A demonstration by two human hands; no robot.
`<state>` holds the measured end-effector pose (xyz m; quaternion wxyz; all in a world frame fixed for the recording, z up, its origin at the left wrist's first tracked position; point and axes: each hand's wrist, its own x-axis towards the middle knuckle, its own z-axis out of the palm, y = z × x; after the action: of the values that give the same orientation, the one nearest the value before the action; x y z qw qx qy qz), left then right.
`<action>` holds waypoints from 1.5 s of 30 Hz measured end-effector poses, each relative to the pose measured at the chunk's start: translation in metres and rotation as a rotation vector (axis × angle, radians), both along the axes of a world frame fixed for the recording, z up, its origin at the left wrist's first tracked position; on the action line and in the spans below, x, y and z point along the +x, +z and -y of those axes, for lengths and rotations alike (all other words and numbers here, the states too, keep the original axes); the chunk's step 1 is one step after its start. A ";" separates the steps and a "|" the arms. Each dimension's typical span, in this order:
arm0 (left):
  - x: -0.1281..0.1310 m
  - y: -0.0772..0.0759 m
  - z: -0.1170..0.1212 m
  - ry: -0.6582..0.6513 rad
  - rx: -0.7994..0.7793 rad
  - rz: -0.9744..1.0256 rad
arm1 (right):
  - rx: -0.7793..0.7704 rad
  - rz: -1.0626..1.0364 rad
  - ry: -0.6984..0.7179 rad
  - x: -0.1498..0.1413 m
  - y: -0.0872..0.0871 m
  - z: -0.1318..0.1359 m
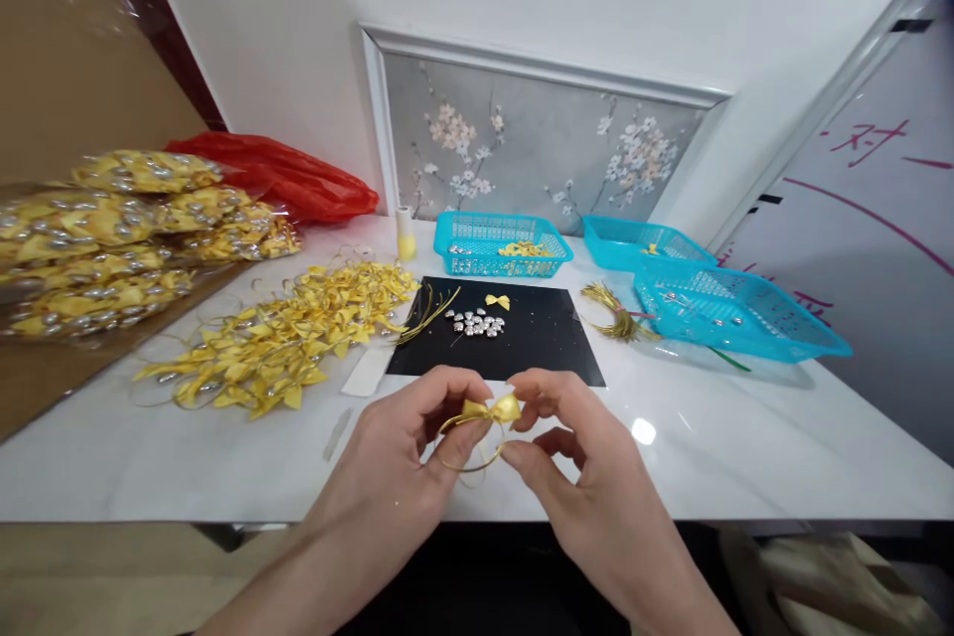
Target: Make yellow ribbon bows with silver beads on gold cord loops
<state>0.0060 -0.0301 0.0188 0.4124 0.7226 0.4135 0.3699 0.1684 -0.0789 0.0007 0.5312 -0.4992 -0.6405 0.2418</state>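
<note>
Near the table's front edge both my hands pinch one small yellow ribbon bow (492,409) with a thin gold loop (468,447) hanging under it. My left hand (406,457) grips the bow's left side with thumb and fingers closed. My right hand (577,457) pinches its right side. Just beyond them lies a black mat (544,338) carrying a cluster of silver beads (475,323), a single yellow bow (498,301) and a few gold strands (428,313).
A heap of finished yellow bows (287,338) lies left on the white table (745,447), with clear bags of bows (111,238) and a red bag (290,179) behind. Three blue baskets (503,243) (641,240) (734,313) stand at the back and right, beside a gold wire bundle (615,313) and a small bottle (405,234).
</note>
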 end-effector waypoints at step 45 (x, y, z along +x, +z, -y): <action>-0.006 0.006 0.003 0.118 -0.028 0.216 | -0.065 -0.046 0.016 -0.007 0.001 0.006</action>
<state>0.0004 -0.0330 0.0248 0.4422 0.6470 0.4138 0.4633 0.1616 -0.0852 0.0013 0.5274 -0.5052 -0.6238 0.2784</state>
